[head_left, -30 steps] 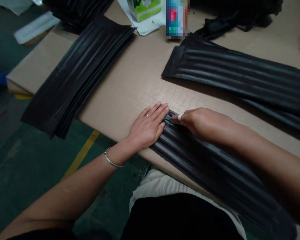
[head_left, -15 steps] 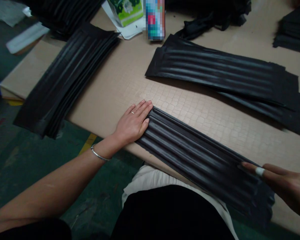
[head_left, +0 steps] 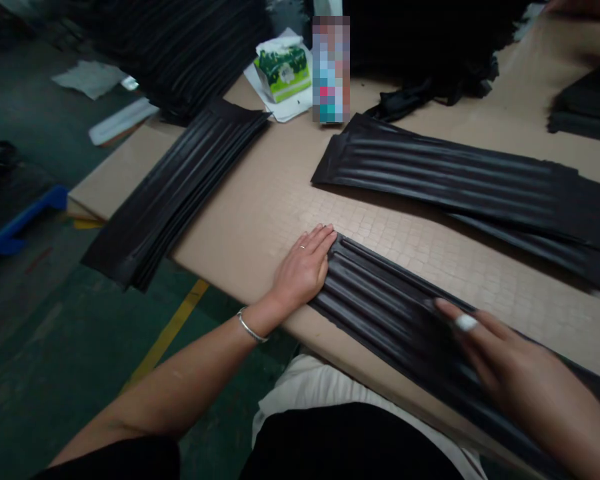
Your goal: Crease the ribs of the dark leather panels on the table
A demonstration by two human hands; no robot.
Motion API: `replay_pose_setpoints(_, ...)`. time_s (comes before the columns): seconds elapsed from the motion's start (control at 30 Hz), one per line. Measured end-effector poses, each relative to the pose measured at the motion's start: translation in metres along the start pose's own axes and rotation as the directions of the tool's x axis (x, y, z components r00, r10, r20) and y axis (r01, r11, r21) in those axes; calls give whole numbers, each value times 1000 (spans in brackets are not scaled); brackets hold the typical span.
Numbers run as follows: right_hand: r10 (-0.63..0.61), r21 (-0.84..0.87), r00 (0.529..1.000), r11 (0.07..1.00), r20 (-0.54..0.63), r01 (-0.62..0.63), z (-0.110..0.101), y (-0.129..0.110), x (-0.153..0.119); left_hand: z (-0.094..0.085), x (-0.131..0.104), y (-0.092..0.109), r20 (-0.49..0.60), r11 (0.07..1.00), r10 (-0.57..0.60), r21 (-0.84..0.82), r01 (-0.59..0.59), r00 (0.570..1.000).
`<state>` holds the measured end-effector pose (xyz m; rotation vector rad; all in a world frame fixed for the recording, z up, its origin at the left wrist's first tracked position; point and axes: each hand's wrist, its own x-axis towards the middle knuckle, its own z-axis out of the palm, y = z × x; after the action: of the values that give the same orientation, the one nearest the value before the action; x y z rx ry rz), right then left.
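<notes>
A long black ribbed panel (head_left: 380, 293) of leather-like sheet lies slantwise along the table's near edge. My left hand (head_left: 305, 263) rests flat on its left end, fingers stretched out. A thin ring and a silver bracelet are on that hand and wrist. Over the panel's middle right is my right hand (head_left: 500, 350), blurred by motion. A white band wraps one finger, which points forward along the upper ridge. The other fingers curl underneath; a small greyish thing seems to be at the fingertips, too blurred to name. The panel's right end runs partly under this arm.
Similar ribbed panels (head_left: 450, 173) lie behind, to the right. Another stack of panels (head_left: 175, 193) overhangs the table's left edge. A green tissue pack (head_left: 283, 70) and a pixelated upright item (head_left: 331, 80) stand at the back, beside tall dark piles (head_left: 435, 43). The table (head_left: 230, 227) is tan.
My right hand has slid left along the panel, toward my left hand. The left hand keeps its place on the panel's end. The camera's view has shifted, moving everything lower and mostly rightward.
</notes>
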<state>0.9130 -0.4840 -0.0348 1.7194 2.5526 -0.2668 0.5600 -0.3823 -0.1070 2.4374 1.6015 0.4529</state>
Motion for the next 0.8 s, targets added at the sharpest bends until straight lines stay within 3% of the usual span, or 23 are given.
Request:
replay_pose_setpoints(0.17, -88, -144, 985, 983, 151, 110, -1, -108, 110, 1, 5, 7, 24, 1000, -4, 6, 4, 1000)
replay_pose_setpoints(0.23, -98, -158, 982, 980, 159, 124, -8, -131, 133, -1, 6, 6, 47, 1000, 4, 17, -4, 999)
replay_pose_setpoints(0.3, -103, -163, 982, 978, 156, 129, -14, -139, 142, -3, 6, 5, 62, 1000, 7, 25, -8, 998)
replay_pose_setpoints(0.4, -118, -175, 978, 973, 171, 148, -21, -131, 134, -3, 6, 4, 60, 999, 11, 35, -13, 998)
replay_pose_setpoints(0.53, -93, -223, 967, 964, 236, 147, -28, -101, 99, -1, 8, 2, 38, 999, 30, 42, -31, 999)
replay_pose_setpoints(0.67, -12, -322, 951, 939, 308, 116, -29, -54, 41, -1, 9, 0, 30, 998, 48, 46, -50, 998)
replay_pose_setpoints(0.8, 6, -380, 963, 919, 270, 101, -24, 8, -34, -2, 8, -1, 27, 997, 55, 57, -57, 998)
